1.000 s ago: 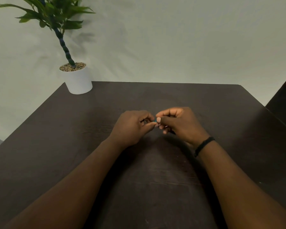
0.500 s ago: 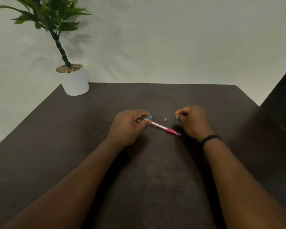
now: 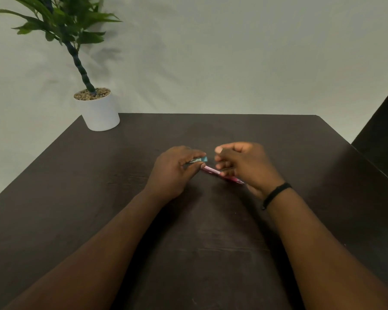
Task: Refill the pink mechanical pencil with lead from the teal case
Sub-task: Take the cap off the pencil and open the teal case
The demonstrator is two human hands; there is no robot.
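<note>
My left hand (image 3: 174,172) pinches the small teal lead case (image 3: 200,160), whose end sticks out to the right past my fingertips. Just below it the pink mechanical pencil (image 3: 212,171) lies on the dark table (image 3: 211,242), slanting down to the right. Its tip end runs under my right hand (image 3: 248,166). My right hand is blurred, with its fingers curled over the pencil. Its thumb tip sits a short gap to the right of the case. I see nothing held in it. The small loose piece seen earlier is hidden.
A white pot with a green plant (image 3: 100,110) stands at the table's far left corner. A dark surface (image 3: 383,139) borders the table on the right. A black band sits on my right wrist (image 3: 276,194).
My right hand has moved back left over the pencil toward the case, covering the small loose piece on the table. My left hand still holds the case, and the pencil lies where it was.
</note>
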